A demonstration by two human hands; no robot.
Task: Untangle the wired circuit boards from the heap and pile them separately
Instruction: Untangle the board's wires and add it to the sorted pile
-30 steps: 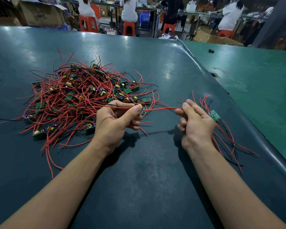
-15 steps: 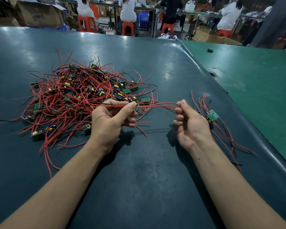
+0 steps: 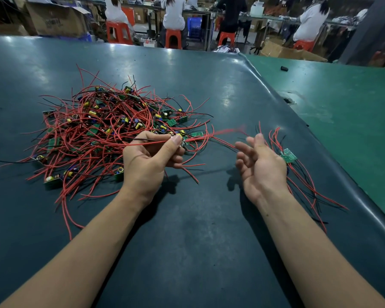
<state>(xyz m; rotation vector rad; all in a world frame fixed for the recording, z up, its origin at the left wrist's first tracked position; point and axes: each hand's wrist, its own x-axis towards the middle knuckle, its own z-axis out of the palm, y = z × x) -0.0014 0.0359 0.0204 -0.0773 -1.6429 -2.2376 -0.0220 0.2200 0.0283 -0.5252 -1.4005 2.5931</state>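
A tangled heap of small green circuit boards with red and black wires [image 3: 102, 130] lies on the dark table at the left. My left hand [image 3: 151, 161] pinches one small board and its red wire at the heap's right edge. A red wire from that board stretches right, blurred in the air. My right hand [image 3: 260, 167] is open, palm up, fingers spread, holding nothing. Just right of it lies the separate pile [image 3: 298, 174], with a green board [image 3: 288, 155] on top and wires trailing toward me.
The dark table [image 3: 187, 230] ends in a raised edge at the right, beside a green table [image 3: 342, 107] carrying a small black object [image 3: 284, 68]. Seated people on orange stools and cardboard boxes fill the background.
My right hand has let go of the red wire and opened its fingers. The freed wire springs in the air. My left hand keeps its pinch in place.
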